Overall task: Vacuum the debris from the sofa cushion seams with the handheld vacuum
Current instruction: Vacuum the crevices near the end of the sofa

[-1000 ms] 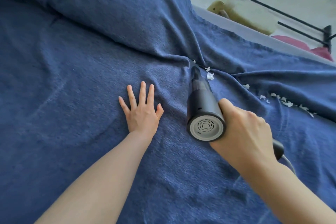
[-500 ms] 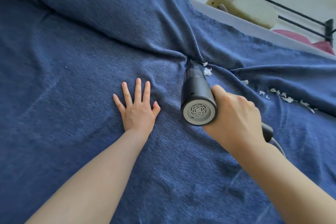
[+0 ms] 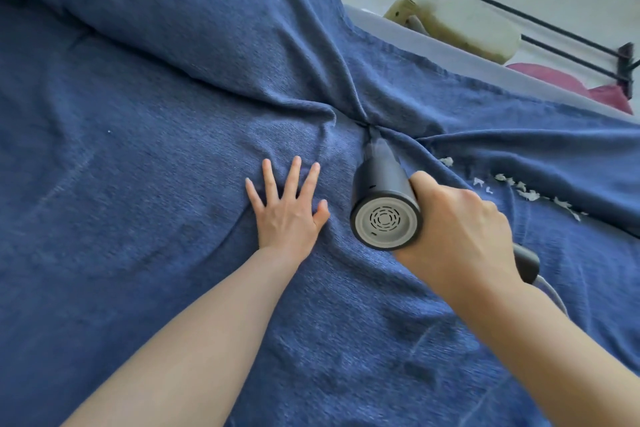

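One vacuum: the black handheld vacuum (image 3: pixel 382 198) is near the middle of the view, its grey vented back end faces the camera, and its narrow nozzle points away, into the place where the folds of the cover meet.
Nozzle tip: it touches the seam (image 3: pixel 367 125); the very end is blurred, so I cannot tell how deep it sits.
Right hand: the right hand (image 3: pixel 460 236) grasps the handle of the vacuum from the right side, fingers curled around it, thumb along the body.
Cable: a light cable (image 3: pixel 550 291) comes out from the lower end of the handle, behind the right wrist.
Debris: small white scraps (image 3: pixel 530 194) lie in a row along the seam to the right of the vacuum, and one bigger scrap (image 3: pixel 446 161) lies just beside the nozzle.
Left hand: the left hand (image 3: pixel 287 215) lies flat on the cover, left of the vacuum, fingers straight and spread, holding nothing.
Cover: a dark blue cloth (image 3: pixel 138 184) covers the whole sofa, with a back cushion (image 3: pixel 190 21) under it at the top.
Background: a pale yellow cushion (image 3: pixel 467 24), a black metal frame (image 3: pixel 540 24) and something dark red (image 3: pixel 575 87) are on the floor behind the sofa.
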